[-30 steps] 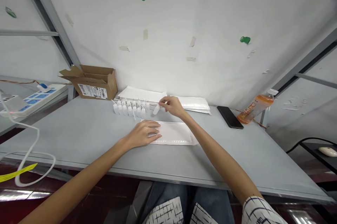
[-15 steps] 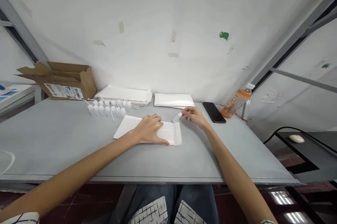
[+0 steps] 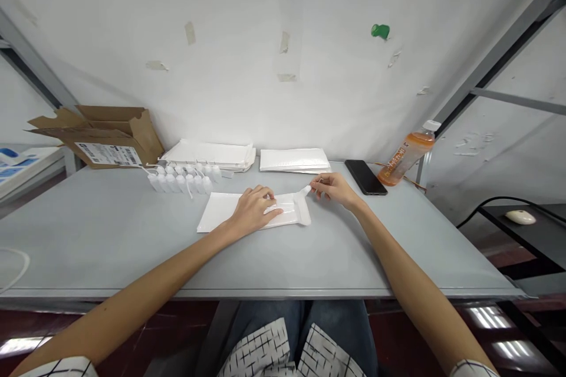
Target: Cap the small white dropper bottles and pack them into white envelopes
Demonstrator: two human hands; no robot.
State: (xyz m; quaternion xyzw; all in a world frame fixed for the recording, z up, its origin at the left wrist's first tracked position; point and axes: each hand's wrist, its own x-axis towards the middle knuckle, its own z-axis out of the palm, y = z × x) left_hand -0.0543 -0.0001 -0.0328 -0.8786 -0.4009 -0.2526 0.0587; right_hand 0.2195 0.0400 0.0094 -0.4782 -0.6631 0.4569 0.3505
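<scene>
My left hand lies on a white padded envelope in the middle of the grey table, fingers pressing near its open right end. My right hand pinches a small white bottle just beyond that open end. A row of several small white bottles stands behind the envelope to the left.
Two stacks of white envelopes lie against the wall. An open cardboard box sits at the back left. A black phone and an orange drink bottle lie at the back right.
My right hand took a small bottle from the row and carried it right and down to the envelope's open end. My left hand stayed on the envelope. The view shifted.
</scene>
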